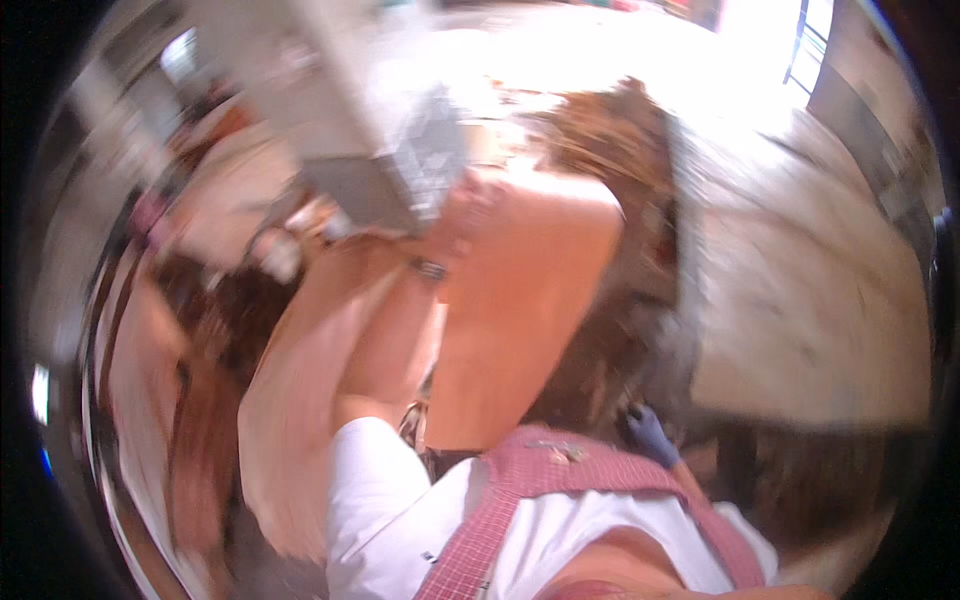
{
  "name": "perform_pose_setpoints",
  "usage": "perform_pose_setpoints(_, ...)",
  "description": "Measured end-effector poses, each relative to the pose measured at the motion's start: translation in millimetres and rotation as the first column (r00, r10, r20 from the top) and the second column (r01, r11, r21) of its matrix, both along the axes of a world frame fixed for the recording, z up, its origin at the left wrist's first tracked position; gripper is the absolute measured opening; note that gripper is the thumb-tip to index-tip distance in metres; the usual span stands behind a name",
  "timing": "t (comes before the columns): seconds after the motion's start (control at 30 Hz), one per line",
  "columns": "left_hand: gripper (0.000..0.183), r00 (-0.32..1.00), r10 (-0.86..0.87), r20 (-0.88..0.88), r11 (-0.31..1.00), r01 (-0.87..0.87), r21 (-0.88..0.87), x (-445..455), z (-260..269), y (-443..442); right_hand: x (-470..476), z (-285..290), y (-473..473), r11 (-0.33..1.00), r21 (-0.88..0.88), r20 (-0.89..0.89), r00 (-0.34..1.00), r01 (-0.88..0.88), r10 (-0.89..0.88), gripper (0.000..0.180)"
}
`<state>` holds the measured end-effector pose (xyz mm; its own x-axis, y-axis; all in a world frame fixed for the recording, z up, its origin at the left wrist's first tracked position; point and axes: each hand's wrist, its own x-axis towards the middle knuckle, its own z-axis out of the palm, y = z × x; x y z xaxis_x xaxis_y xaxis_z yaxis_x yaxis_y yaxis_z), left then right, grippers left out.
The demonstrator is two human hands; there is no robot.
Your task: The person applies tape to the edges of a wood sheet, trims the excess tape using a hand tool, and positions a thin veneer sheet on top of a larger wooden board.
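Observation:
A stiff-looking orange-tan sheet (pixel 529 307) with a rounded upper corner stands before me, reaching down to my chest. My left hand (pixel 469 214), blurred, is at its upper left edge and appears to grip it; a dark band circles that wrist. Low on the right, beside my checked apron (pixel 570 469), is my right hand (pixel 651 433) in a grey-blue glove with dark fingertips. Whether it holds anything is too blurred to tell. Left of the sheet, partly behind my left arm, spreads a larger pale tan sheet (pixel 300 405).
A pale pillar (pixel 330 82) rises beyond my left hand. Brown strips (pixel 615 135) lie heaped ahead. On the right is a broad pale flat surface (pixel 810 322) with a raised grey edge. More tan and brown sheets (pixel 142 375) line the far left. Bright light washes out the background.

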<state>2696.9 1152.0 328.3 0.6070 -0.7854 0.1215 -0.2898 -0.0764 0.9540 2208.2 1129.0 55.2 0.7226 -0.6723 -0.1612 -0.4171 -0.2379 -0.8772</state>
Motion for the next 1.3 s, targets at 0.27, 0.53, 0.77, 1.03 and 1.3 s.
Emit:
perform_pose_setpoints(0.27, 0.042, 0.819, -0.414, -0.396, 0.901, 0.31, -0.302, -171.2, 136.1, -132.3, -75.5, 53.7, 45.7, 0.915, 0.22, -0.011, 0.939, 0.337, -0.344, 0.025)
perform_pose_setpoints(0.53, 0.026, 0.553, -0.755, -0.352, 0.649, 0.555, -0.52, -380.3, 206.3, -299.1, -215.6, 26.5, 43.4, 0.762, 0.245, 0.095, 0.767, 0.6, -0.635, 0.029)
perform_pose_setpoints(0.77, 0.023, 0.548, -0.788, -0.281, 0.555, 0.435, -0.709, -652.3, 206.2, -349.6, -388.3, -19.4, -1.2, 0.7, 0.233, 0.252, 0.654, 0.675, -0.714, 0.031)
perform_pose_setpoints(1.03, 0.022, 0.481, -0.864, -0.149, 0.383, 0.435, -0.815, -821.4, 147.3, -371.2, -493.8, 96.2, -157.5, 0.63, 0.277, 0.584, 0.394, 0.725, -0.71, 0.087)
perform_pose_setpoints(1.3, 0.017, 0.441, -0.887, -0.136, 0.334, 0.411, -0.848, -907.8, 102.0, -480.6, -506.2, 162.0, -320.4, 0.566, 0.339, 0.639, 0.258, 0.751, -0.725, 0.1)
